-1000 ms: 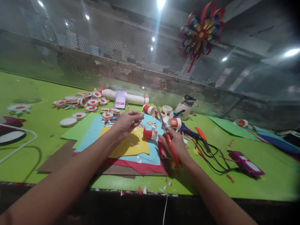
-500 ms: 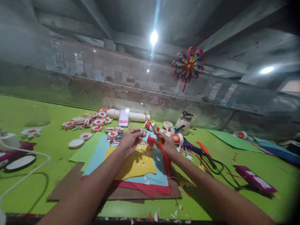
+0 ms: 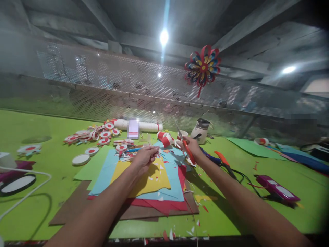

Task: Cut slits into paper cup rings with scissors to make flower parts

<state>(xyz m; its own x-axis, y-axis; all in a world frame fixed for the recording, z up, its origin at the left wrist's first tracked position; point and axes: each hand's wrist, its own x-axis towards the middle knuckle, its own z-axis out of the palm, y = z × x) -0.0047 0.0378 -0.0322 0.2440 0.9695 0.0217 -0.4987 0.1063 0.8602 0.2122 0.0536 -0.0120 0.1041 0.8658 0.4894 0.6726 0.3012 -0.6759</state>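
Both hands [image 3: 145, 157] and both slender forearms [image 3: 113, 199] are bare.

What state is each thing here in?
Orange-handled metal scissors: in the right grip, pointing upward, open or shut unclear
Left grip: pinched, contents unclear
Yellow paper sheet: lying flat
Pale, dark-topped rounded jug: upright
Rectangular phone: propped upright, lit
Purple plastic device: on or off unclear
Round white ceiling light: lit

Green table [image 3: 61, 192] with brown sheet [image 3: 74, 203], purple device [image 3: 277, 189], white roll [image 3: 151, 127]
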